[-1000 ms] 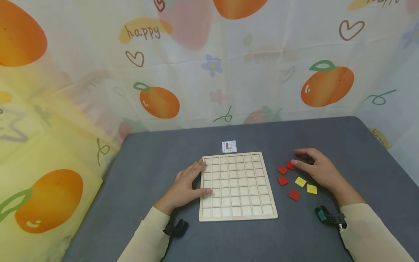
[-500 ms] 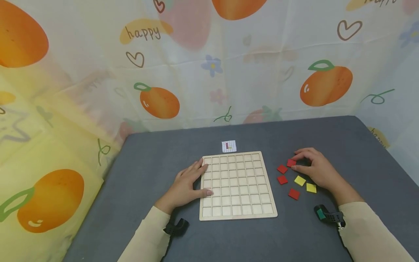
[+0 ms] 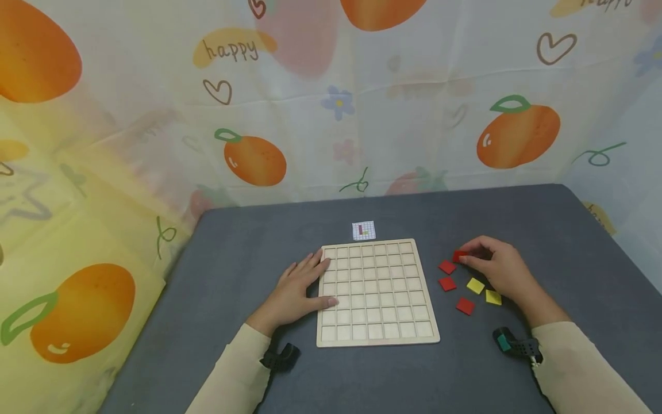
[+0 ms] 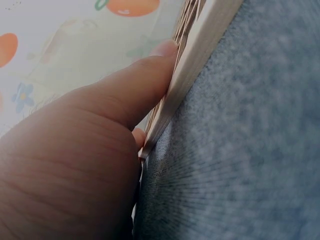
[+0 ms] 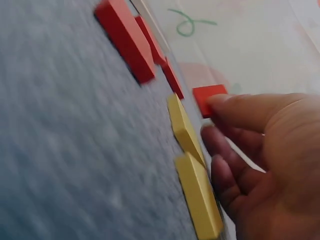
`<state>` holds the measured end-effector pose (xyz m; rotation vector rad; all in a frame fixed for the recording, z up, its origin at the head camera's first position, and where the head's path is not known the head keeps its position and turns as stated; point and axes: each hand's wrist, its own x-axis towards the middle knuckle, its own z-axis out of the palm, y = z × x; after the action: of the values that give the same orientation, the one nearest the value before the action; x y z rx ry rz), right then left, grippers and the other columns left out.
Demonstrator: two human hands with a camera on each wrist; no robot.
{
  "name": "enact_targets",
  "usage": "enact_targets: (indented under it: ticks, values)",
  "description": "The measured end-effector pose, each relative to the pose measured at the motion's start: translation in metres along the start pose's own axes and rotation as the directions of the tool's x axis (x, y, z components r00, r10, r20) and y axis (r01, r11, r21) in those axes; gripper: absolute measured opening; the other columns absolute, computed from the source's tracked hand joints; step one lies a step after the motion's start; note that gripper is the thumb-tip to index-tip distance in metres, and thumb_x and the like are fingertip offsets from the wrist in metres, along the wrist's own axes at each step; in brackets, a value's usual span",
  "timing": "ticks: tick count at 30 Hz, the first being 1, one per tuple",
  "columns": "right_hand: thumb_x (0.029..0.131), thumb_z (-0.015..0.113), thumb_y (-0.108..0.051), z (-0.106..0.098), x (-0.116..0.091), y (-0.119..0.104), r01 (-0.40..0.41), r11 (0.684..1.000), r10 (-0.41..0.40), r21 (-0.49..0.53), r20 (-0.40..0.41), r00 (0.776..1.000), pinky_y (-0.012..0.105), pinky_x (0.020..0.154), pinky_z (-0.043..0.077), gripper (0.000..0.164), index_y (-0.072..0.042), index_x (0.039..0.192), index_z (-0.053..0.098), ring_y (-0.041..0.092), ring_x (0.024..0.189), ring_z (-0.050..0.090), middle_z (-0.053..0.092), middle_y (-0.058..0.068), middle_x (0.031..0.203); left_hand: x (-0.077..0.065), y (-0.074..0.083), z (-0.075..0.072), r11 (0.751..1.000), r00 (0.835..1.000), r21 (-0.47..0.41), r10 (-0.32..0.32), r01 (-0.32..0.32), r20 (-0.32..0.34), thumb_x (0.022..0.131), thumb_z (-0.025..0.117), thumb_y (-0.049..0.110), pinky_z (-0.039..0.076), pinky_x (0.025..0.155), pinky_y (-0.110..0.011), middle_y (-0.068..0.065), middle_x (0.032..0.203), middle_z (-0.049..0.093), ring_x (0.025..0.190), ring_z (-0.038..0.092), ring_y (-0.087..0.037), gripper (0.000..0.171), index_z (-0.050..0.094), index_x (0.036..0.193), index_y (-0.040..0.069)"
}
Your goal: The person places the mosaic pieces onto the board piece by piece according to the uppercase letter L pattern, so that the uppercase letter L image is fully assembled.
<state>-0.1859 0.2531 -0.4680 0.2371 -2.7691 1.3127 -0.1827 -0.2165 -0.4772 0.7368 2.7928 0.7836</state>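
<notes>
A light wooden grid board [image 3: 377, 293] lies on the grey table. My left hand [image 3: 297, 293] rests on its left edge, fingers and thumb spread over the border; the left wrist view shows the thumb [image 4: 145, 82] on the rim. To the right of the board, my right hand [image 3: 499, 267] pinches a red square tile [image 5: 207, 97] between thumb and fingers, raised off the cloth in the right wrist view. Near that hand lie more red tiles [image 3: 447, 283] and two yellow tiles [image 3: 475, 286], flat on the table.
A small printed card [image 3: 364, 230] with a coloured grid pattern lies just behind the board. Beyond the table's [image 3: 258, 241] back edge hangs a fruit-patterned curtain [image 3: 393, 132], which also covers the left side.
My right thumb and fingers have closed on the farthest red tile and lifted it slightly. The left hand stays on the board, and the other tiles lie as before.
</notes>
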Motion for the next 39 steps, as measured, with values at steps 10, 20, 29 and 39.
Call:
enact_targets:
  ticks: [10,20,29,39]
  values:
    - [0.106,0.077,-0.017,0.013,-0.003,-0.036,0.033,0.990,-0.036,0.141,0.022,0.999,0.029,0.067,0.054,0.023,-0.005,0.124,0.074,0.026,0.088,0.066,0.074,0.009,0.107,0.001,0.000,0.000,1.000,1.000,0.013,-0.001,0.001,0.008,0.097,0.073,0.068,0.000,0.128,-0.061,0.001,0.181,0.010,0.166,0.007,-0.025,0.101,0.031,0.174,0.018]
    - [0.104,0.078,-0.010,0.040,0.003,-0.068,0.081,0.978,-0.094,0.194,0.059,0.994,0.031,0.069,0.054,0.014,-0.009,0.118,0.077,0.029,0.087,0.066,0.074,0.004,0.104,0.001,0.000,0.000,1.000,1.000,0.020,-0.007,0.007,0.022,0.098,0.072,0.068,0.000,0.128,-0.060,0.001,0.181,0.008,0.166,0.006,-0.023,0.101,0.028,0.174,0.019]
    - [0.105,0.075,-0.006,0.060,0.020,-0.096,0.123,0.963,-0.150,0.238,0.100,0.984,0.034,0.075,0.055,0.013,-0.007,0.117,0.078,0.030,0.090,0.068,0.074,0.004,0.108,0.000,-0.001,0.000,1.000,1.000,0.017,-0.001,0.001,0.019,0.098,0.072,0.068,0.001,0.128,-0.060,0.001,0.181,0.008,0.166,0.006,-0.023,0.101,0.028,0.174,0.018]
    - [0.103,0.077,-0.006,0.086,0.043,-0.119,0.096,0.963,-0.140,0.253,0.163,0.977,0.043,0.081,0.058,0.011,-0.009,0.114,0.078,0.023,0.093,0.068,0.072,0.003,0.107,0.002,0.001,-0.001,1.000,1.000,0.023,-0.020,0.020,0.014,0.097,0.073,0.068,0.000,0.128,-0.060,0.002,0.181,0.009,0.166,0.007,-0.024,0.102,0.029,0.174,0.019]
